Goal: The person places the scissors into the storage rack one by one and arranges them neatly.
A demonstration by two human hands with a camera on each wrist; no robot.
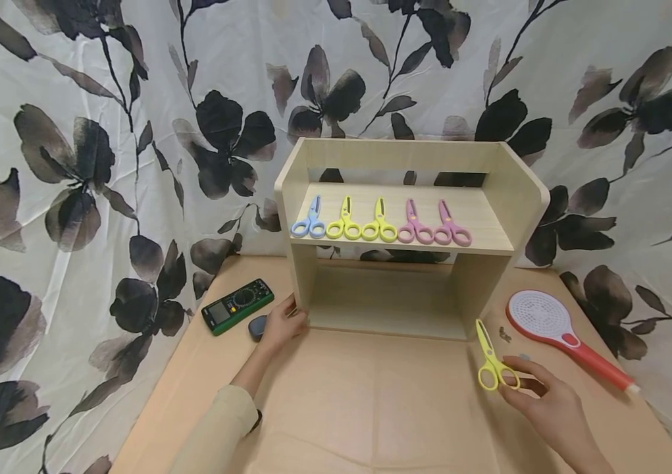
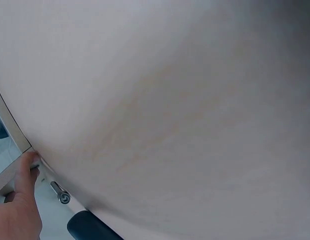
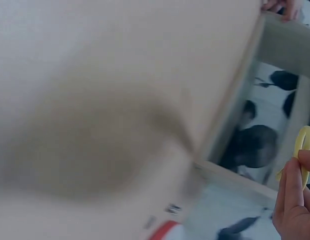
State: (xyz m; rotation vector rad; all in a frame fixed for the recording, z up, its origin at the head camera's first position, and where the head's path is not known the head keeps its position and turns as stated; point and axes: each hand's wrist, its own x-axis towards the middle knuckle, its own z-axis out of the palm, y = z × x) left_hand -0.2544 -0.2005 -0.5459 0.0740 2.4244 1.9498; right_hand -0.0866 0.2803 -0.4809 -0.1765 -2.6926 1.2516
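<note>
A small two-level wooden shelf (image 1: 516, 197) stands at the table's back. On its upper board a blue pair of scissors (image 1: 314, 214), two yellow pairs (image 1: 345, 217) and two pink pairs (image 1: 411, 217) lie in a row, handles to the front. My left hand (image 1: 284, 322) grips the shelf's lower front left corner; the left wrist view shows its fingers at the frame edge (image 2: 10, 172). By a handle ring, my right hand (image 1: 549, 401) pinches yellow scissors (image 1: 490, 355), blades pointing up, before the shelf's right side. In the right wrist view only a yellow loop (image 3: 298, 141) shows.
Left of the shelf lie a green-cased multimeter (image 1: 237, 305) and a dark rounded object (image 1: 257, 327), partly behind my left hand. A red and white paddle with a perforated round head (image 1: 540, 315) lies on the right. Floral cloth (image 1: 223, 131) hangs behind the table (image 1: 371, 401).
</note>
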